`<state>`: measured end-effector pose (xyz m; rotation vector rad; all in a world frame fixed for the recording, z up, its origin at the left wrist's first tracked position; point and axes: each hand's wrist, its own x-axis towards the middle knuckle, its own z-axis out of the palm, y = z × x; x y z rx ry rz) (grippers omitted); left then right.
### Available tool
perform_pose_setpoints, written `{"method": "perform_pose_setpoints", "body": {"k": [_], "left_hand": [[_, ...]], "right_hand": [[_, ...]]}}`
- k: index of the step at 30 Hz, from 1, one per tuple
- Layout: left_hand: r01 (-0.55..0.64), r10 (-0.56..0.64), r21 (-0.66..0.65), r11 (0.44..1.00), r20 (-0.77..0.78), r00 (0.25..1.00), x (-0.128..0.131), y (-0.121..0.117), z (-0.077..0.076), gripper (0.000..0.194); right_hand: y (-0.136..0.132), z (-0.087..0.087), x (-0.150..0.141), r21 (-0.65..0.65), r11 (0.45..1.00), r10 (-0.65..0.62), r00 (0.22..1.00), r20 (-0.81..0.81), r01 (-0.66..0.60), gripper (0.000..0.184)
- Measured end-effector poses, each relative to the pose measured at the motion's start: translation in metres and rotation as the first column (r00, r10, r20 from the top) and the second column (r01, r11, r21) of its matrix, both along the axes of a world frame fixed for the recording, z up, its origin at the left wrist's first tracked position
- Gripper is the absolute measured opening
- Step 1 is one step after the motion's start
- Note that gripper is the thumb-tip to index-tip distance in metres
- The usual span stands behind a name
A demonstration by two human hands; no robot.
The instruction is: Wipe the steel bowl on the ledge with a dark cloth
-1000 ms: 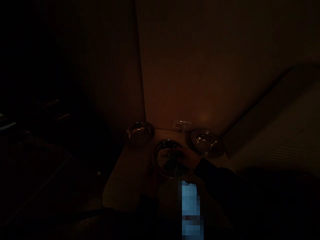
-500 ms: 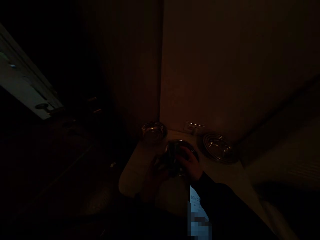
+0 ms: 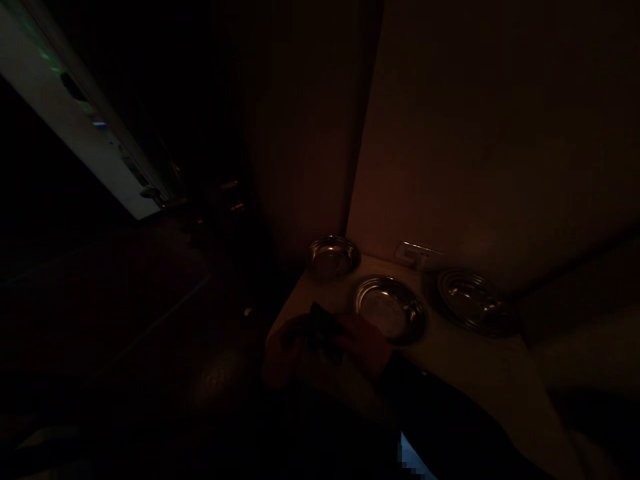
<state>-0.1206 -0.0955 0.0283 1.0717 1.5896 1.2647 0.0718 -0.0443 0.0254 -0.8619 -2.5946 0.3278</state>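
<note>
Very little light falls here, so detail is faint. My right hand (image 3: pixel 367 343), coming from a dark sleeve, is closed on a dark, bluish, crumpled cloth (image 3: pixel 323 330). On the other side of it, my left hand (image 3: pixel 280 353) has its fingers curled round the cloth's edge; they are mostly lost in shadow. Just beyond the right hand, a round shiny metal plate (image 3: pixel 385 310) with a raised rim lies on the pale tabletop (image 3: pixel 470 360). Both hands are above the near left part of the table.
A metal bowl (image 3: pixel 333 257) stands at the table's far left corner. Several stacked metal plates (image 3: pixel 473 303) lie to the right. A wall socket (image 3: pixel 417 253) is behind. A lit screen (image 3: pixel 415 457) shows partly under my right sleeve. A bright doorway (image 3: pixel 75 127) is at upper left.
Both hands have moved left and toward me with the cloth, off the middle plate, which now shows almost whole. The view has shifted, and the lit screen is more hidden.
</note>
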Motion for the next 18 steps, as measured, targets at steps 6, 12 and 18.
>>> {"method": "perform_pose_setpoints", "body": {"k": [6,12,18], "left_hand": [[0.070,-0.041,0.099,0.993,-0.269,0.962,0.006,-0.006,-0.016,0.051],[0.281,-0.243,-0.042,0.959,-0.631,0.737,0.011,0.002,-0.038,0.038],[0.249,-0.228,-0.085,0.965,-0.744,0.628,0.009,0.005,-0.040,0.040]], "right_hand": [[-0.009,-0.023,-0.009,0.039,0.999,-0.014,0.948,0.318,0.002,0.022],[-0.015,-0.020,-0.004,0.011,1.000,0.010,0.955,0.295,-0.014,0.030],[-0.025,0.010,0.042,-0.041,0.996,-0.078,0.988,0.136,0.084,0.043]]}}
